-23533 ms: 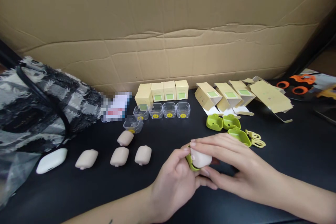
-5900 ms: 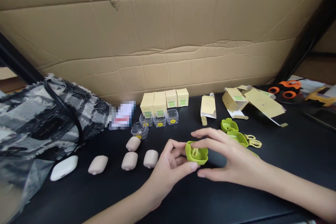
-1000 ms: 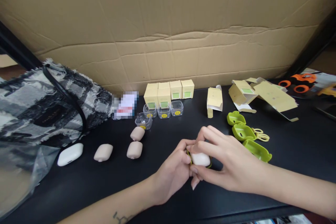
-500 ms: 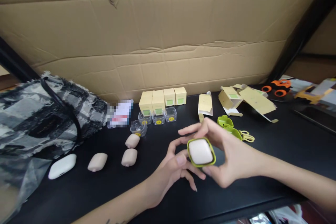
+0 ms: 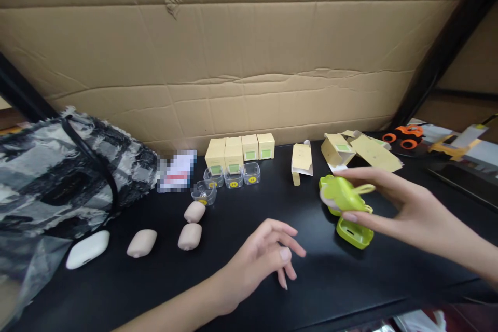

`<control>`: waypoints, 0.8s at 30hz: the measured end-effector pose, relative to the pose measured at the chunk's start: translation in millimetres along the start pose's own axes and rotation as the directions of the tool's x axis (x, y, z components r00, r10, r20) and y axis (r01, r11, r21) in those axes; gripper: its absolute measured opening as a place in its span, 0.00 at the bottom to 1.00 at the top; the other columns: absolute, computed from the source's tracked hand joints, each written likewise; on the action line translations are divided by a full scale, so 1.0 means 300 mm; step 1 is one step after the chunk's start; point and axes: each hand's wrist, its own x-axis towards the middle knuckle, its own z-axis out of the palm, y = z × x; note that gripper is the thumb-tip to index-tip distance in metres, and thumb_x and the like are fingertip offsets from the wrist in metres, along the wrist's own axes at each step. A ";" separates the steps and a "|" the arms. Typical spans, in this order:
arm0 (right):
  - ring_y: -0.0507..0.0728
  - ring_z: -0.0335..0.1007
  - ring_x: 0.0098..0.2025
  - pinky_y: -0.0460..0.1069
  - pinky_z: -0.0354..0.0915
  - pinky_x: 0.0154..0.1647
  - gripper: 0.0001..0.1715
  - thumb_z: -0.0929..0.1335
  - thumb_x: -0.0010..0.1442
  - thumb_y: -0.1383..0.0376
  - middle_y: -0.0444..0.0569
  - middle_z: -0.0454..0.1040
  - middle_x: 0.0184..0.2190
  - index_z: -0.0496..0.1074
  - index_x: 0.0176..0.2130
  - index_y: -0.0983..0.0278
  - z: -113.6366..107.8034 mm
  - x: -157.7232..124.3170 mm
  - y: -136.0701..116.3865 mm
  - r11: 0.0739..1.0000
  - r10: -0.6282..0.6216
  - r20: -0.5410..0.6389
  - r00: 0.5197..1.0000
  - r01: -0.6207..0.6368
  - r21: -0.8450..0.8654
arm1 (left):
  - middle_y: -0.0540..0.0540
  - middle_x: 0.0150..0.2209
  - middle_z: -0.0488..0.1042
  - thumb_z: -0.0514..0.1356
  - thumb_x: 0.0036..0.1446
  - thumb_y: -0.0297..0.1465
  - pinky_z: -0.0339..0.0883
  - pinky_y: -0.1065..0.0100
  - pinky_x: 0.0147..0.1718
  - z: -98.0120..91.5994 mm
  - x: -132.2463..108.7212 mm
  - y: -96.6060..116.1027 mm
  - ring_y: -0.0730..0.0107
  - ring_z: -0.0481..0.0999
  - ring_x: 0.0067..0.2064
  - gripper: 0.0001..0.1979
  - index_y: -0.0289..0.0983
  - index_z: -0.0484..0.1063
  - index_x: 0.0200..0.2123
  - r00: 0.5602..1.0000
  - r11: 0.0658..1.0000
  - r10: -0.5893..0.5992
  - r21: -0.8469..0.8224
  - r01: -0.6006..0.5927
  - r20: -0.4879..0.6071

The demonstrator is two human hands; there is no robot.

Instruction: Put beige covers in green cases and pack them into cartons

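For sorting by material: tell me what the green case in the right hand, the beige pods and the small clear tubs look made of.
Green case: probably soft silicone or rubber; matte, rounded edges, no glare. Beige pods: smooth, dull skin, likely silicone too, though hard plastic is possible. Clear tubs: rigid transparent plastic, glossy; the dark table shows through.

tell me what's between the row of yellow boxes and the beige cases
Head view: small clear tubs with yellow stickers, close in front of the boxes.

Two bare hands: one slack, one gripping.
The left hand (image 5: 260, 258) hovers palm-down, fingers loosely spread and curled; the right hand (image 5: 404, 205) extends from the right, forearm outstretched, thumb and fingers pinched closed.
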 end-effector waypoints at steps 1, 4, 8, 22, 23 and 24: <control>0.63 0.72 0.47 0.57 0.71 0.47 0.27 0.71 0.55 0.53 0.48 0.73 0.48 0.64 0.52 0.54 0.018 0.045 -0.013 0.999 -0.028 0.037 0.999 0.027 0.022 | 0.43 0.38 0.73 0.63 0.51 0.42 0.65 0.71 0.27 0.002 -0.001 0.001 0.73 0.73 0.30 0.20 0.35 0.67 0.43 1.000 1.000 -0.004 0.016 0.003 0.009; 0.61 0.69 0.52 0.56 0.66 0.52 0.27 0.70 0.57 0.56 0.51 0.72 0.51 0.64 0.53 0.60 0.100 0.227 -0.043 0.993 -0.110 0.159 0.981 0.100 0.069 | 0.43 0.37 0.74 0.64 0.51 0.44 0.65 0.70 0.27 0.005 -0.005 0.004 0.73 0.72 0.29 0.21 0.35 0.67 0.41 1.000 0.999 0.000 0.044 -0.001 0.030; 0.60 0.70 0.50 0.54 0.66 0.51 0.27 0.72 0.54 0.59 0.51 0.72 0.52 0.66 0.52 0.62 0.243 0.448 -0.034 0.987 -0.159 0.336 0.928 0.143 0.072 | 0.43 0.37 0.73 0.64 0.50 0.44 0.64 0.70 0.28 0.007 -0.015 0.008 0.74 0.71 0.29 0.21 0.35 0.68 0.39 1.000 0.998 -0.010 0.066 0.008 0.029; 0.61 0.72 0.47 0.51 0.65 0.46 0.29 0.72 0.52 0.60 0.54 0.75 0.48 0.68 0.52 0.66 0.356 0.536 0.011 0.983 -0.127 0.574 0.809 0.179 -0.033 | 0.44 0.34 0.73 0.64 0.48 0.45 0.63 0.70 0.27 0.014 -0.010 0.000 0.75 0.69 0.27 0.21 0.35 0.67 0.36 0.999 0.998 -0.034 0.061 0.035 -0.012; 0.62 0.72 0.47 0.51 0.65 0.46 0.30 0.73 0.52 0.60 0.54 0.75 0.48 0.68 0.53 0.67 0.353 0.537 0.010 0.983 -0.116 0.582 0.805 0.178 -0.050 | 0.44 0.34 0.73 0.64 0.47 0.46 0.63 0.70 0.26 0.015 -0.010 0.001 0.75 0.69 0.27 0.21 0.35 0.67 0.35 0.999 0.998 -0.037 0.060 0.037 -0.015; 0.62 0.72 0.47 0.52 0.65 0.46 0.31 0.73 0.51 0.60 0.54 0.75 0.47 0.67 0.53 0.67 0.351 0.537 0.009 0.982 -0.104 0.591 0.800 0.177 -0.067 | 0.44 0.34 0.73 0.64 0.47 0.46 0.63 0.70 0.26 0.016 -0.011 0.001 0.75 0.69 0.27 0.21 0.35 0.67 0.35 0.999 0.998 -0.038 0.058 0.039 -0.016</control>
